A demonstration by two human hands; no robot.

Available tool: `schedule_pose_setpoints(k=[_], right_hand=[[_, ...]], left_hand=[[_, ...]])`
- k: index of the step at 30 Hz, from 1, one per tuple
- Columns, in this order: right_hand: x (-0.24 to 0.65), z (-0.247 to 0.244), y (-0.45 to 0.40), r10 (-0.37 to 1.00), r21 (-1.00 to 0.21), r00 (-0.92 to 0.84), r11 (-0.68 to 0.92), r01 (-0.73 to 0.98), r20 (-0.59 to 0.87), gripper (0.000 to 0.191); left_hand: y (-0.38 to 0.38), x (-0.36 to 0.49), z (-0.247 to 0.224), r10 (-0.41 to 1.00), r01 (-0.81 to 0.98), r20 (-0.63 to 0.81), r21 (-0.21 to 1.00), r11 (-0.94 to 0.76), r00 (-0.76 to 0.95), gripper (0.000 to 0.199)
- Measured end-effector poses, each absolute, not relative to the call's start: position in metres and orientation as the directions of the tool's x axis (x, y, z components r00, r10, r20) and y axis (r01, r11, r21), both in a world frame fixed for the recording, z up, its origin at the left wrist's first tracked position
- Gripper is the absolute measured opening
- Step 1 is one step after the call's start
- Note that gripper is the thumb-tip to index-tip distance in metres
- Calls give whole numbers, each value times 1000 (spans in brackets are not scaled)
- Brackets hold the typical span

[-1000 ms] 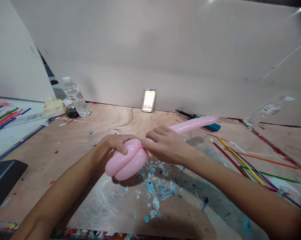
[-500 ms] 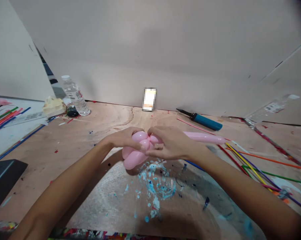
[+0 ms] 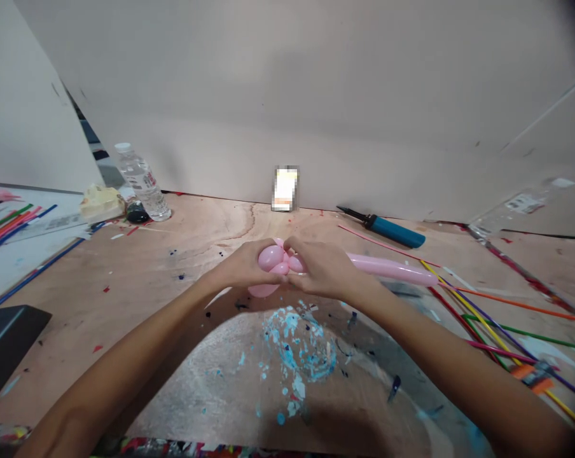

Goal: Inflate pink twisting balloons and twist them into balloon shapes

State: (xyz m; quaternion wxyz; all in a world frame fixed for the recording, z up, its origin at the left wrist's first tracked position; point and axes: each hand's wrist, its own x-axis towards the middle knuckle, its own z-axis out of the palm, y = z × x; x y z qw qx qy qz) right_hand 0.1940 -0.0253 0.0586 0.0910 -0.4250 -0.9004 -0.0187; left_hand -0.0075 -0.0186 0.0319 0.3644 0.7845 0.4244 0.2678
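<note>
A pink balloon [image 3: 271, 257] twisted into several round bubbles is held above the middle of the table. My left hand [image 3: 242, 264] wraps round the bubbles from the left, thumb below and fingers behind. From the right, my right hand [image 3: 318, 267] grips a small bubble beside the twists, its thumb and fingertips close to the left hand's. The long untwisted tail [image 3: 395, 268] of the balloon reaches out to the right behind my right hand. Part of a lower bubble shows beneath my left hand.
A blue hand pump [image 3: 395, 231] lies at the back right, near thin uninflated balloons [image 3: 497, 331]. A water bottle [image 3: 147, 184] stands back left; another bottle [image 3: 521, 207] leans right. A blurred upright rectangle [image 3: 285, 189] stands by the wall. A dark object [image 3: 13, 346] sits left.
The bubbles have turned in my hands, so the large lower ones are now mostly hidden. The tail has swung slightly down and right. Both hands still hold the balloon.
</note>
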Motion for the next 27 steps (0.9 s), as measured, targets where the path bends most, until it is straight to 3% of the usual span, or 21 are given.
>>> schedule_pose_setpoints(k=[6, 11, 14, 18, 23, 27], right_hand=[[191, 59, -30, 667, 67, -726, 727, 683, 166, 38], [193, 63, -39, 545, 185, -827, 806, 562, 136, 22], [192, 65, -44, 483, 227, -867, 837, 498, 123, 20], [193, 65, -43, 490, 189, -867, 846, 498, 89, 20], [193, 62, -41, 455, 243, -887, 854, 460, 83, 21], [192, 63, -44, 426, 169, -901, 884, 435, 86, 20]], left_hand=[[-24, -7, 40, 833, 559, 138, 682, -473, 536, 36], [-24, -15, 50, 838, 694, -34, 580, -427, 544, 31], [-21, -20, 51, 766, 666, -126, 595, -450, 630, 28], [-17, -25, 49, 675, 582, -160, 668, -463, 721, 30], [-17, -30, 52, 628, 567, -212, 696, -440, 749, 30], [-19, -31, 56, 616, 587, -251, 684, -433, 747, 27]])
